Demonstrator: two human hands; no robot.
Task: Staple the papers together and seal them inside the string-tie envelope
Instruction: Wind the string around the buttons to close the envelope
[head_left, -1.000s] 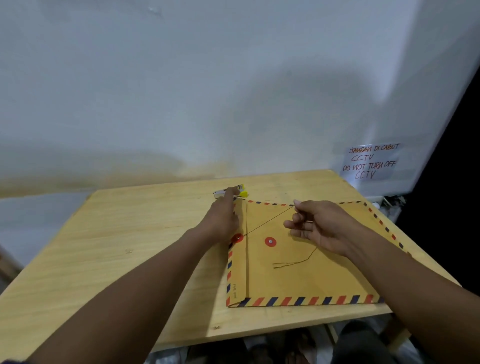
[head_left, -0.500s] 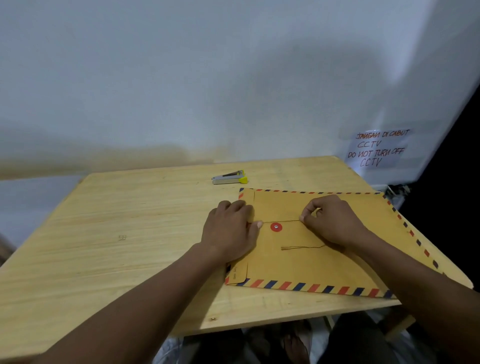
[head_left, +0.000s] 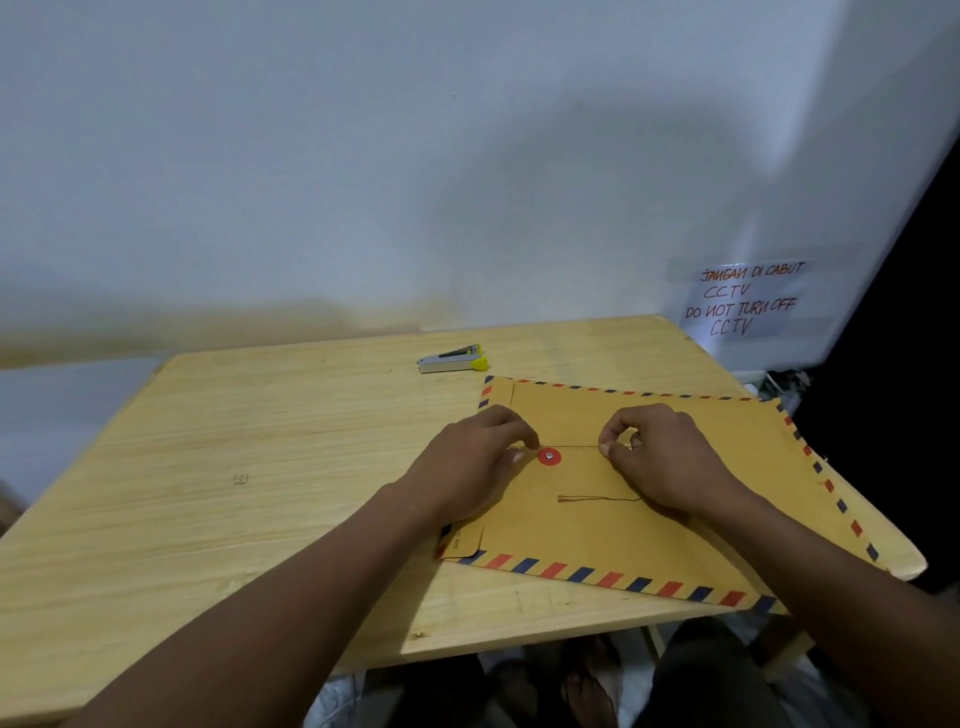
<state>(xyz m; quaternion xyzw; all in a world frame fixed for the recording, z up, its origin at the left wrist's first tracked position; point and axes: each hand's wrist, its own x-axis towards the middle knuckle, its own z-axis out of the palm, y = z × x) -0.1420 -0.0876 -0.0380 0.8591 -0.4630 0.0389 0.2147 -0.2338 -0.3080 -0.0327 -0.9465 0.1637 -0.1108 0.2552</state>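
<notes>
A brown envelope with a red-and-blue striped border lies flat on the right half of the wooden table. Its flap is folded down on the left. My left hand presses on the flap, fingertips beside the red button. My right hand pinches the thin string, stretched taut just above the button. The string's loose end trails on the envelope below. No papers are visible.
A grey stapler with a yellow tip lies beyond the envelope, near the white wall. A handwritten CCTV notice hangs at the right. The envelope's near right corner overhangs the table's front edge; feet show under the table.
The left hand came back from the stapler and settled on the flap. The right hand lowered the raised string until it lies taut over the button. The view shifted a little.
</notes>
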